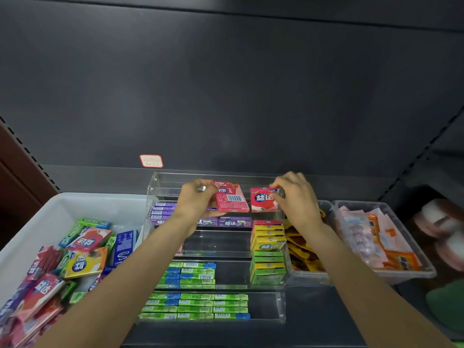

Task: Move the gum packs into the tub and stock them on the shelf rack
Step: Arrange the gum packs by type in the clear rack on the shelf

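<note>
While my left hand [198, 199] pinches one pink gum pack [232, 198] and my right hand [293, 194] pinches another [263, 199], I hold both over the top step of the clear shelf rack [278, 307], just right of the white tub [47, 209] of loose packs, so they can stand in a row.

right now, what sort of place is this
Most likely a shop's confectionery shelf being stocked. A clear tiered rack holds sorted rows of gum, a price tag is stuck to the dark shelf back, and each hand holds a red gum pack at the top tier.
</note>
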Motion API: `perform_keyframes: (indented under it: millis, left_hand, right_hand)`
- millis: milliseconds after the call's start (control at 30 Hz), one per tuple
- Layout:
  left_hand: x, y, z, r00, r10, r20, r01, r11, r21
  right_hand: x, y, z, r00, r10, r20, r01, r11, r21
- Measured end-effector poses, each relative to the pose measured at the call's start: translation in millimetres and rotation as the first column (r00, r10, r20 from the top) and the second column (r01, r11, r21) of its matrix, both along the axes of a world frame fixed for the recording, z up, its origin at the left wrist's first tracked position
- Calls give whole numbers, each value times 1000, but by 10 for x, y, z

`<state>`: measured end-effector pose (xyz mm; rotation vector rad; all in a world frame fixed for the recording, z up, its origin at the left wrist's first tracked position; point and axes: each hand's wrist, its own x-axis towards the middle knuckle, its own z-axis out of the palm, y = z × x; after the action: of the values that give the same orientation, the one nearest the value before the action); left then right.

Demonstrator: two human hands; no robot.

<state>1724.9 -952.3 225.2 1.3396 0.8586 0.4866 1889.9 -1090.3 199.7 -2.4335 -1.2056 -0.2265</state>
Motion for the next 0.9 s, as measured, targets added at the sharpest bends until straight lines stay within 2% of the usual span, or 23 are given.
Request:
perform_keyframes:
  millis: [100, 200, 467, 700, 800, 900]
  left_hand:
    - [-13, -13, 1, 1000, -10, 2, 10, 1000, 0]
    - [-19, -27, -9, 1000, -16, 3, 16, 1000, 5]
    - [-10, -87, -13, 999, -28, 16, 28, 1000, -4]
    - [-15, -137, -22, 999, -50, 1, 50, 999, -10]
    - [-1, -145, -17, 999, -43, 20, 45, 997, -68]
    - [17, -186, -16, 998, -42, 50, 48, 992, -117]
  right_hand:
    - [6, -18, -8, 998, -19, -66, 22, 999, 47]
    - [3, -36, -28, 992, -1, -128, 4, 1000, 24]
    - [3, -101, -79, 996, -61, 62, 65, 995, -71]
    - [-58, -96, -87, 997, -79, -15, 78, 996, -41]
    - [-82, -101, -71, 996, -84, -32, 83, 996, -40]
    - [-151, -118, -28, 996, -77, -46, 79, 996, 51]
